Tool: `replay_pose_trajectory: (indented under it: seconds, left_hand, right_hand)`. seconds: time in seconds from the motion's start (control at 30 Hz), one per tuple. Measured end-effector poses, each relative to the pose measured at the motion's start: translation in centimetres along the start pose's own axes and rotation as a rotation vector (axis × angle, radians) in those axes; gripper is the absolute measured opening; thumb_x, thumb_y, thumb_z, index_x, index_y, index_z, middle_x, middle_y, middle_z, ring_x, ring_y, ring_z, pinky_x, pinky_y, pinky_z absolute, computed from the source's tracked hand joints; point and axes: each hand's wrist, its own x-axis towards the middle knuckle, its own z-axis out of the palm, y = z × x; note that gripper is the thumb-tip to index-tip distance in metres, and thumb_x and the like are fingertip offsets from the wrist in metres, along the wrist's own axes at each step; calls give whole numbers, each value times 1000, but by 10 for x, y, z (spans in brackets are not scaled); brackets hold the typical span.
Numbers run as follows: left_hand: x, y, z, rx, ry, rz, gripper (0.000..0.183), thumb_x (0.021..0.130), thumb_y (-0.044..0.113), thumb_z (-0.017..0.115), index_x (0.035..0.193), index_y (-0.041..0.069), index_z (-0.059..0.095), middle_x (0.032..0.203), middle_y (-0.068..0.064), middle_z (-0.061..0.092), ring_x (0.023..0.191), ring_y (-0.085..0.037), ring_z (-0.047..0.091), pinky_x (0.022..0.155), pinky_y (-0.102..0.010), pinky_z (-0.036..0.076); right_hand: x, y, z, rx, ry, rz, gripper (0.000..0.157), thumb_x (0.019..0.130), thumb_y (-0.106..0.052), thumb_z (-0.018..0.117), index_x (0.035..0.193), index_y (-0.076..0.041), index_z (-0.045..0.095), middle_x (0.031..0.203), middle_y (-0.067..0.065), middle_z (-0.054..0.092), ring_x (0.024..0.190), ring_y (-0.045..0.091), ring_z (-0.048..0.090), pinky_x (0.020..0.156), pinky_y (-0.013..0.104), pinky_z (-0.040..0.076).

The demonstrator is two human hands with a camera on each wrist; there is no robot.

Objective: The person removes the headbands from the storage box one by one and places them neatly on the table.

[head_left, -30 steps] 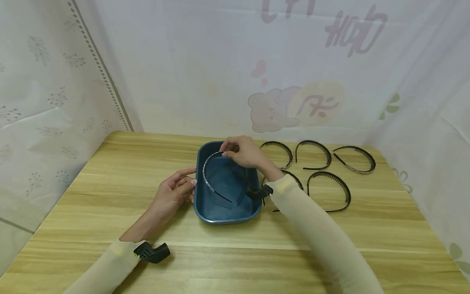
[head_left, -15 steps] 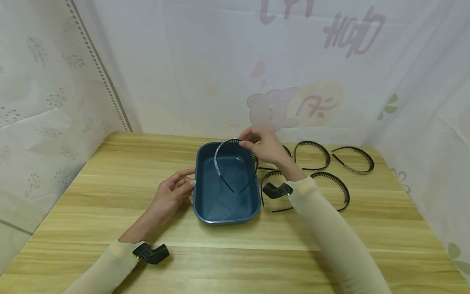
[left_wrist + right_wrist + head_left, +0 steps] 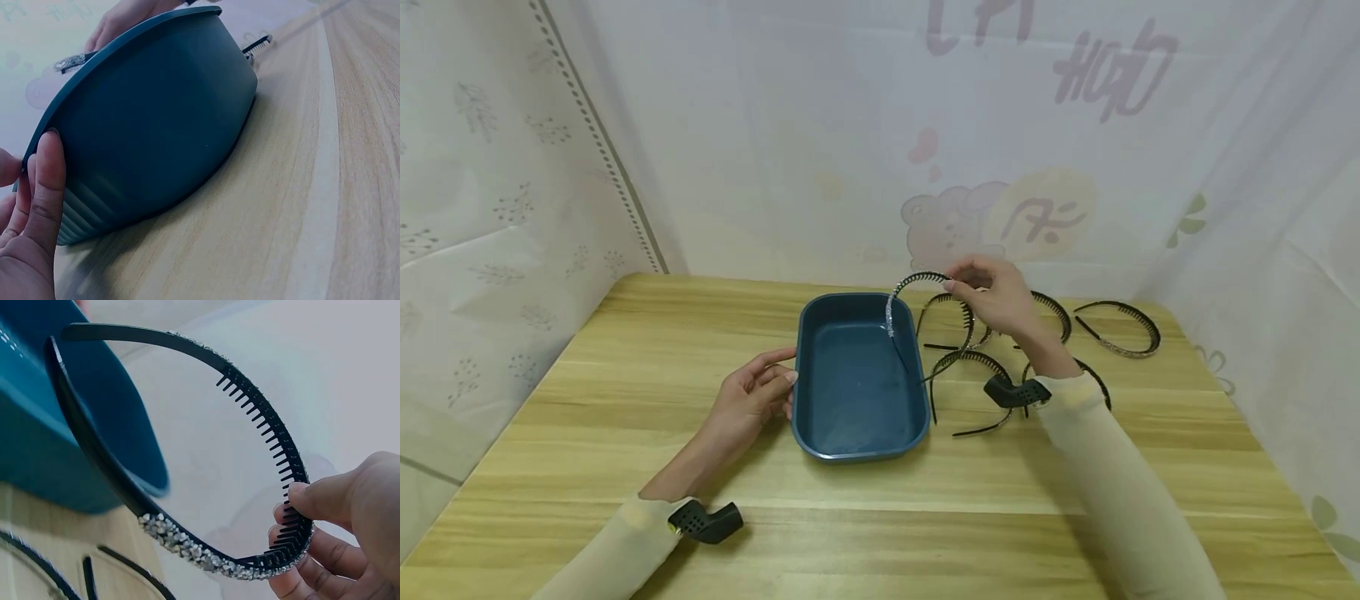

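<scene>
My right hand (image 3: pixel 996 296) pinches a black comb-toothed headband (image 3: pixel 200 557) covered in silvery glitter stones, thumb inside the band and fingers outside. The headband is raised, its open ends pointing down over the right rim of a blue plastic bin (image 3: pixel 861 457). In the right wrist view, both ends overlap the bin. My left hand (image 3: pixel 756 396) holds the bin's left side, with the thumb at the rim and a finger (image 3: pixel 50 162) against the outer wall. Nothing shows lying on the bin's floor.
Several similar headbands lie on the wooden table (image 3: pixel 700 558) right of the bin, including one at the far right (image 3: pixel 1138 353) and one near the bin (image 3: pixel 966 354). The right arm partly covers some. A printed curtain (image 3: pixel 790 167) hangs behind the table.
My right hand has moved up and right, carrying the headband from inside the bin to over its right rim. The left hand has stayed on the bin's side.
</scene>
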Motion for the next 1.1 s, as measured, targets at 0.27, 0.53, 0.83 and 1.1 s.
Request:
replay_pose_trajectory:
  seconds: [0.27,0.53,0.83,1.1]
  left_hand:
    - [0,1,1,3,4,-4,53,94,12,57,139,-5,34,90,-7,61,71,-13,59,62,-25,55]
    - [-1,1,1,-2,1,-4,53,93,12,58,138,-5,35,89,-6,61,71,-12,59,61,-25,55]
    - [-1,0,0,5,24,-18,53,93,14,59,139,-2,37,88,-6,61,70,-14,59,61,-25,55]
    - [-1,0,0,-6,-1,-4,53,93,12,58,139,-4,34,88,-6,61,71,-13,59,61,-25,55]
  right_hand:
    - [-16,16,-36,38,50,90,27,89,-37,64,109,-19,64,103,2,68,92,17,63,79,33,49]
    - [-35,39,-72,-42,112,185,40,86,-49,61,114,-20,63,108,4,66,96,10,61,84,30,44]
    - [-60,66,-109,-58,159,234,45,87,-48,60,118,-15,60,101,-9,66,95,14,61,73,16,46]
    - [-89,92,-138,-119,188,314,48,87,-51,58,120,-17,59,103,-13,64,91,0,55,67,13,47]
